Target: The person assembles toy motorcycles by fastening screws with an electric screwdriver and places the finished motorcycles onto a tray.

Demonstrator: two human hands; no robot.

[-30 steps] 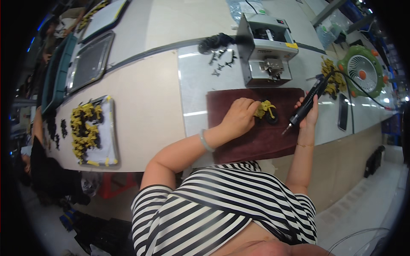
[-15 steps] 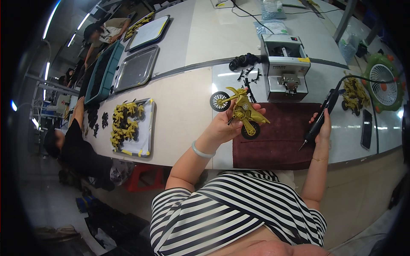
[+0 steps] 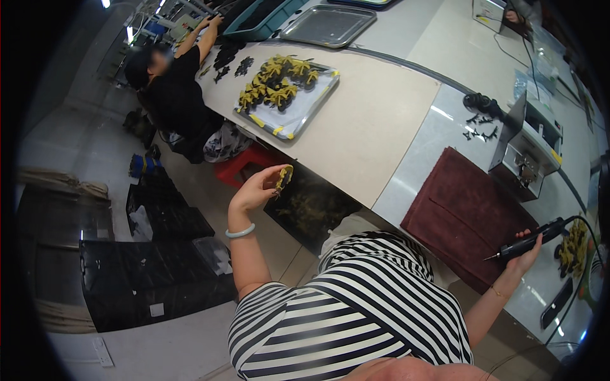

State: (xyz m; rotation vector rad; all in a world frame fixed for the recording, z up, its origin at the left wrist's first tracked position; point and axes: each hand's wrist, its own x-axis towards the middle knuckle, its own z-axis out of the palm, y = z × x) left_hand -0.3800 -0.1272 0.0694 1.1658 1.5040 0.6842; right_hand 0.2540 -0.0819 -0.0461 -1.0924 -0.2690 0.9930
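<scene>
My left hand (image 3: 257,189) is raised beside the table's front edge, fingers closed on a yellow-and-black toy motorcycle (image 3: 284,180). The toy is turned nearly end-on, so little of its shape shows. Out to the right, my right hand (image 3: 526,253) grips a black electric screwdriver (image 3: 532,239) with a cord. Its thin bit points left, over the corner of a dark red cloth (image 3: 454,206) on the table. Beyond my left hand, a tray (image 3: 309,120) lined with white bears several yellow toy motorcycles (image 3: 274,86).
A black bin (image 3: 311,206) stands below the table edge near my left hand. Behind the cloth are a grey machine (image 3: 524,155) and small black parts (image 3: 481,133). A phone (image 3: 556,303) and yellow parts (image 3: 572,247) lie at right. A co-worker (image 3: 175,108) sits at far left.
My view has swung left. My left hand has carried the toy motorcycle from above the cloth to beyond the table's front edge and turned it. The screwdriver stays in my right hand.
</scene>
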